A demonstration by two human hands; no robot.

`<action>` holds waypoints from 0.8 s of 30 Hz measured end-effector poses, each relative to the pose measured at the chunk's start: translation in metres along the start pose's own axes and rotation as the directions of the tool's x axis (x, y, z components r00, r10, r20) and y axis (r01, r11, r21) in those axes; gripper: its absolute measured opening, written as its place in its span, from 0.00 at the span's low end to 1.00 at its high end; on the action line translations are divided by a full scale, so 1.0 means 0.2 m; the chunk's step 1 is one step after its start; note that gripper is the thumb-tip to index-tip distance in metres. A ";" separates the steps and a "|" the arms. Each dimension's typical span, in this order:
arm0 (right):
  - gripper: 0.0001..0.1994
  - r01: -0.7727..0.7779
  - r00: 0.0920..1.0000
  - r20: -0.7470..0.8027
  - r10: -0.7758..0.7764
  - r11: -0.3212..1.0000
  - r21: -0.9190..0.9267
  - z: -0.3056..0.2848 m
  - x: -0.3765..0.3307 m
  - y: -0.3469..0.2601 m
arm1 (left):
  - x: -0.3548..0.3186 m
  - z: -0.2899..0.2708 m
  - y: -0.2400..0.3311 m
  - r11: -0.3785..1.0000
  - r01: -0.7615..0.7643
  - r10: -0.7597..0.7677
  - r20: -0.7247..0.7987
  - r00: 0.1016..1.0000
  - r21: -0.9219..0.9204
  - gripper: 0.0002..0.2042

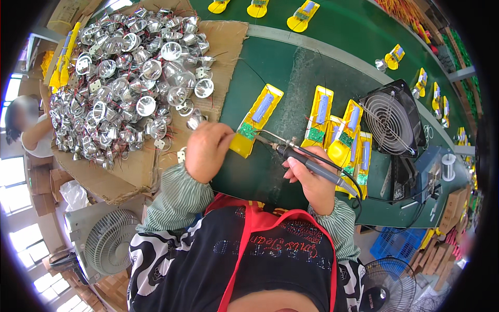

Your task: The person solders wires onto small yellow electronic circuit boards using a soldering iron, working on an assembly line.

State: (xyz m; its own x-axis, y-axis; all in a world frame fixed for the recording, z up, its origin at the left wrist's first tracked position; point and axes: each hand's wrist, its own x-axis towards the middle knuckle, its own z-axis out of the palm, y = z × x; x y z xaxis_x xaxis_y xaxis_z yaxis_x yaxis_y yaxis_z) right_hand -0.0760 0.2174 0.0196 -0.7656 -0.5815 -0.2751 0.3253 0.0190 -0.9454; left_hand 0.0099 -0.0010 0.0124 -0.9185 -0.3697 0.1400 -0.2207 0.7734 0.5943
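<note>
My right hand (312, 179) grips a soldering iron (306, 162) with a thin metal feed tube along its front. Its tip meets the green circuit board (247, 131) in a yellow plastic housing (241, 146), which lies slanted on the bench before me. A blue battery cell (263, 107) sits further up that housing. The fingers of my left hand (207, 150) are pinched at the board's left edge; what they hold is hidden. A silver lamp reflector (196, 121) lies against the back of that hand.
On the left, a heap of wired reflectors (125, 83) covers cardboard (228, 39). To the right lie several yellow housings (320, 112), a black fan with a round grille (392, 119) and a solder spool (448, 167). More housings (303, 15) lie beyond the raised edge. Another person (36, 130) is far left.
</note>
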 end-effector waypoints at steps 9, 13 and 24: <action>0.10 0.040 0.999 -0.020 -0.041 0.999 -0.020 0.00 0.00 -0.01 | 0.00 -0.07 0.05 0.992 -0.120 0.118 0.048 0.992 0.042 0.04; 0.09 0.013 1.000 -0.016 -0.012 0.999 0.035 0.00 0.00 0.00 | -0.02 0.02 0.04 0.999 0.011 -0.008 0.068 0.998 -0.050 0.04; 0.09 0.006 0.999 -0.031 -0.004 0.998 0.059 -0.01 0.01 -0.01 | 0.04 -0.05 -0.05 0.985 -0.001 0.030 -0.158 0.987 0.175 0.03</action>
State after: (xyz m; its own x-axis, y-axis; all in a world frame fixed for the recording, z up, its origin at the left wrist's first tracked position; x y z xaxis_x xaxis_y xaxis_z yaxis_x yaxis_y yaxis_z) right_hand -0.0782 0.2177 0.0212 -0.7841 -0.5557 -0.2764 0.3526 -0.0323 -0.9352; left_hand 0.0070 -0.0163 0.0156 -0.8612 -0.4235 0.2811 -0.2732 0.8519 0.4467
